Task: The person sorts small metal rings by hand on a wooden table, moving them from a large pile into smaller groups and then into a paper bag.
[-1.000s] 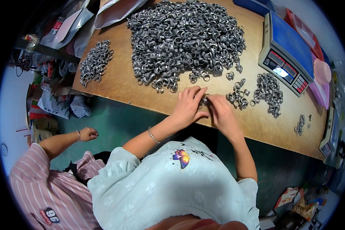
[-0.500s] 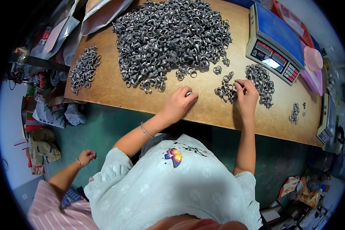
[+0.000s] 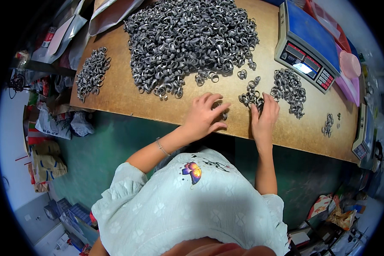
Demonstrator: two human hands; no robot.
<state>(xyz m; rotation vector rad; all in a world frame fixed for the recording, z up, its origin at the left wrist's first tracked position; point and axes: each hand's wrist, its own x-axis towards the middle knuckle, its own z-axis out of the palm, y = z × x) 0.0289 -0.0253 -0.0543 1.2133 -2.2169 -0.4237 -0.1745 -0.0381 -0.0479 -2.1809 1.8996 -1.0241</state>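
Observation:
My left hand [image 3: 204, 116] hovers low at the table's front edge, its fingers spread. A few grey metal rings [image 3: 224, 114] show between its fingers and thumb, apparently lying on the wood. My right hand [image 3: 265, 120] is open beside a small cluster of rings [image 3: 251, 94], thumb and fingers apart at the cluster's near right side; the fingertips partly hide some rings. Beyond both hands spreads a large heap of grey rings [image 3: 192, 42]. Right of my right hand lies a medium pile of rings [image 3: 288, 91].
A digital scale [image 3: 307, 53] with a blue top stands at the far right, and a second scale [image 3: 361, 134] at the right edge. Smaller ring piles lie at the left [image 3: 93, 73] and right [image 3: 327, 125] of the wooden table [image 3: 149, 112]. A white bag [image 3: 111, 19] sits back left.
My left hand has opened from a closed grip, uncovering rings. My right hand has moved slightly left and nearer, its pinch opened. The other person's hand at lower left has gone from view.

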